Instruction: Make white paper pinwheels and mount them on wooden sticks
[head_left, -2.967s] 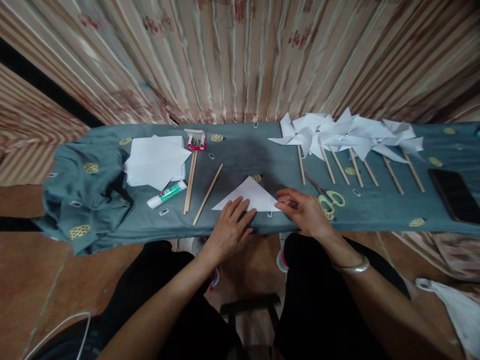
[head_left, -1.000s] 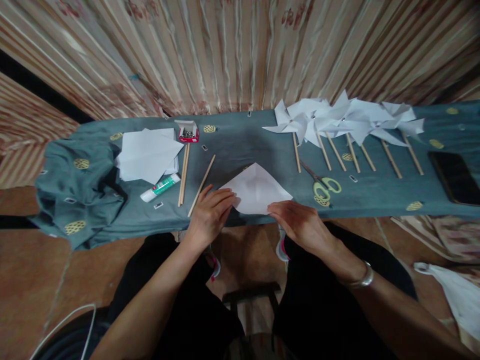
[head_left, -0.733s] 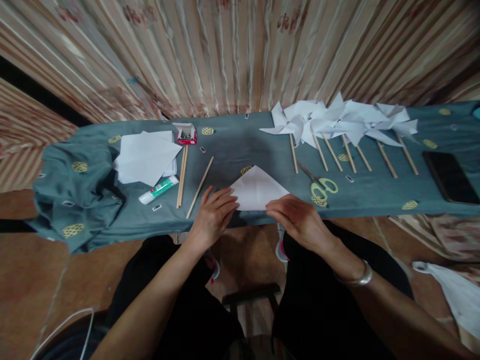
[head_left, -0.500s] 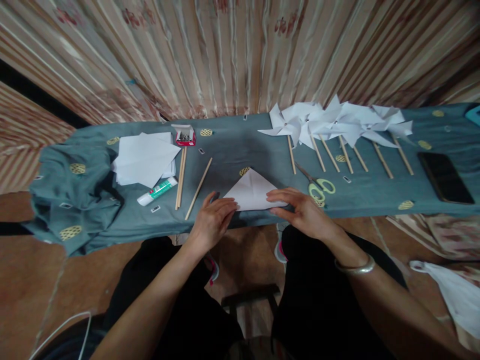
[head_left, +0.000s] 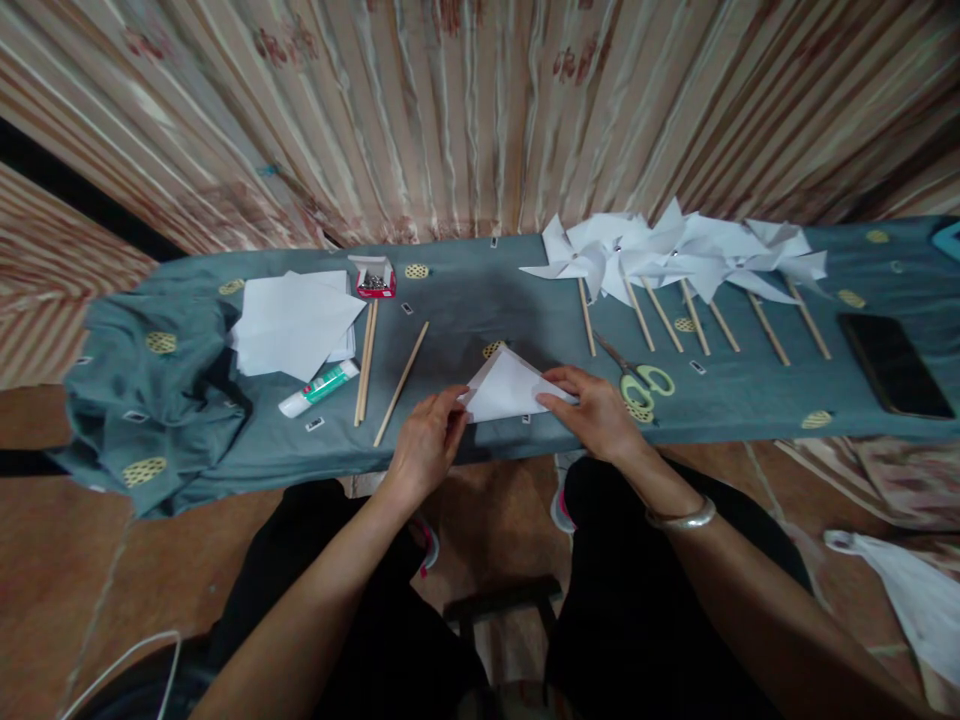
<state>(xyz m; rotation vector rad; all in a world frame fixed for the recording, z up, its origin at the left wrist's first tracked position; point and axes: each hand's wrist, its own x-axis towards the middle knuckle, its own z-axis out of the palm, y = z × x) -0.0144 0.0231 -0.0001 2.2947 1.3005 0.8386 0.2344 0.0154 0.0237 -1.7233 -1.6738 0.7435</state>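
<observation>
A white sheet of paper (head_left: pixel 504 388), folded into a triangle with its point facing away from me, is at the table's near edge. My left hand (head_left: pixel 429 432) pinches its left corner between thumb and fingers. At the right corner, my right hand (head_left: pixel 596 412) grips the paper, thumb in front and fingers behind. The two layers at the top do not line up exactly. Green-handled scissors (head_left: pixel 637 382) lie just beyond my right hand. To the left of my left hand rests a loose wooden stick (head_left: pixel 402 383).
Paper pinwheels (head_left: pixel 675 250) on sticks lie at the back right, with a black phone (head_left: pixel 896 365) beyond. On the left are stacked white sheets (head_left: pixel 292 325), a glue stick (head_left: pixel 319 388), more sticks (head_left: pixel 366 365) and a red box of pins (head_left: pixel 373 280). Patterned cloth (head_left: pixel 480 300) covers the table.
The fingers of both hands have shifted to pinch the folded paper's corners. Its front layer now sits offset from the back layer. The whole view has shifted slightly.
</observation>
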